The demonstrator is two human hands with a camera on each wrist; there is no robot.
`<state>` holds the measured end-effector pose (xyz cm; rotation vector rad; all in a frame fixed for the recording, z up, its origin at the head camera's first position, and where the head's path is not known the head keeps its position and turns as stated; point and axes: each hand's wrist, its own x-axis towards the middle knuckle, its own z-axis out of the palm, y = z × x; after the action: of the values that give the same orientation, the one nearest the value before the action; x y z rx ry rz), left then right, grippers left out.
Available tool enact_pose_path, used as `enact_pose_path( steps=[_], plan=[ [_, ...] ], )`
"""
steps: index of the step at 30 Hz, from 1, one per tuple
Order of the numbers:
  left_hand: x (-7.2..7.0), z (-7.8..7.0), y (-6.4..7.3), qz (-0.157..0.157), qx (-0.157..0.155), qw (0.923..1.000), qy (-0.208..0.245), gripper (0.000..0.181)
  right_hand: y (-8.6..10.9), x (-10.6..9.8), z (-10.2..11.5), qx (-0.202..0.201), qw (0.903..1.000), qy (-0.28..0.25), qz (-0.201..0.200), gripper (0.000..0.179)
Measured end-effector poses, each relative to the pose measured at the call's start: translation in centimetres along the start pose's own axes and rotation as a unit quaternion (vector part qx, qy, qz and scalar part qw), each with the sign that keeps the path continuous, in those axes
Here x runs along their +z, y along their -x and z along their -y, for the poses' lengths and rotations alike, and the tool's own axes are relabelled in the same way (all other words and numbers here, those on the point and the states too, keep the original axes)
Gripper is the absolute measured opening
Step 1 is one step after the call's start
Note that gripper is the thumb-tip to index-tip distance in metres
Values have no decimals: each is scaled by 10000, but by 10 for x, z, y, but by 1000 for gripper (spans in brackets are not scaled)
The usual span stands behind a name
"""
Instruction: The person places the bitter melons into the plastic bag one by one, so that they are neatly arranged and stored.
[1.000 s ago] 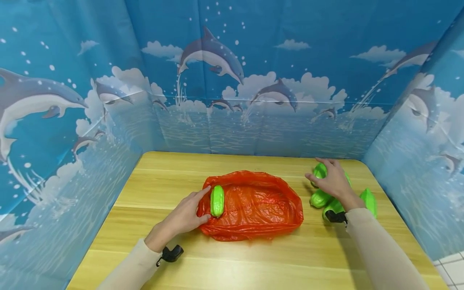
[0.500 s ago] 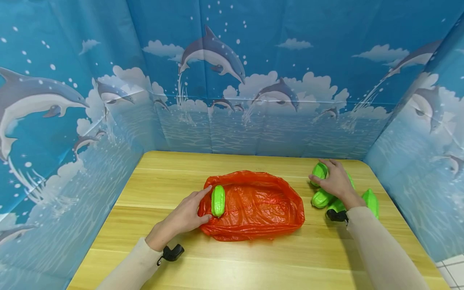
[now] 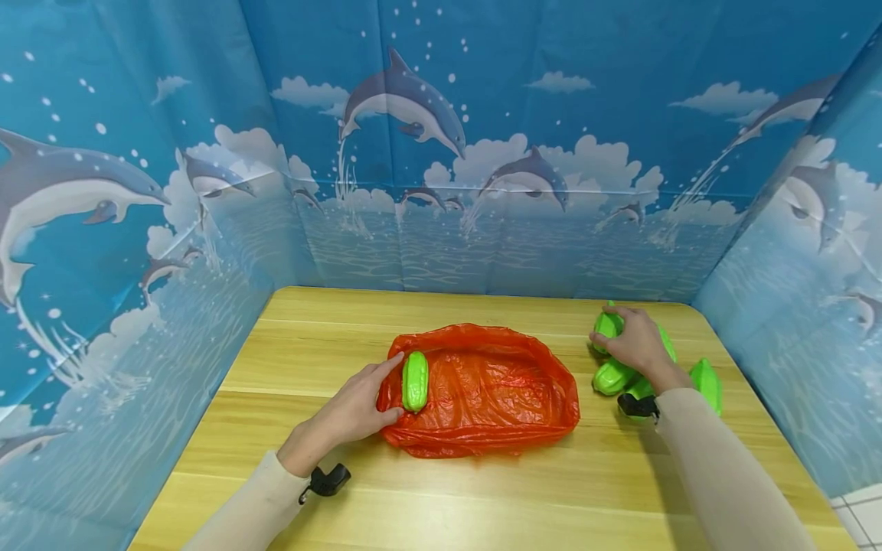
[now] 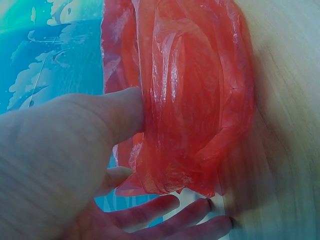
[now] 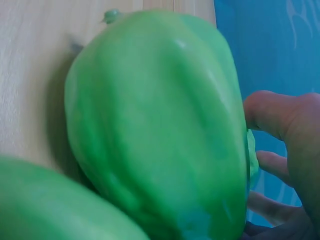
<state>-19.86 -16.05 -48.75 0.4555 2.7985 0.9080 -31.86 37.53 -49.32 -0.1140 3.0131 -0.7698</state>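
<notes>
At the left end of a red plastic bag [image 3: 496,390], my left hand [image 3: 344,405] rests on the rim with thumb and index finger spread. In the left wrist view, one digit reaches behind the bag's film while other fingers extend outside it. One bright green ridged fruit [image 3: 415,383] lies inside the bag's left end. My right hand [image 3: 637,340] holds another green ridged fruit [image 3: 608,327] between thumb and fingers at the back right of the table. A nearer green fruit [image 5: 155,125] fills the right wrist view, mostly hiding the held one.
More green fruits lie under and beside my right wrist, including a pointed one [image 3: 706,385] near the table's right edge. The wooden table [image 3: 448,505] is walled by a blue dolphin-print curtain [image 3: 482,245]. Black wrist cameras hang below both sleeves.
My right hand has closed in around the back fruit, which has turned slightly so that its tip shows above the fingers. My left hand and the bag stay put.
</notes>
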Motion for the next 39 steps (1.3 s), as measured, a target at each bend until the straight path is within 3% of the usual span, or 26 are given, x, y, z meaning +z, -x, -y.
enact_pose_path(
  steps=[20, 39],
  plan=[
    [3, -1, 2, 7, 45, 10000, -25, 97, 11, 0, 14, -51, 9991, -377, -206, 78],
    [6, 1, 0, -25, 41, 10000, 24, 97, 18, 1, 35, -351, 9970, -471, -500, 75]
  ],
)
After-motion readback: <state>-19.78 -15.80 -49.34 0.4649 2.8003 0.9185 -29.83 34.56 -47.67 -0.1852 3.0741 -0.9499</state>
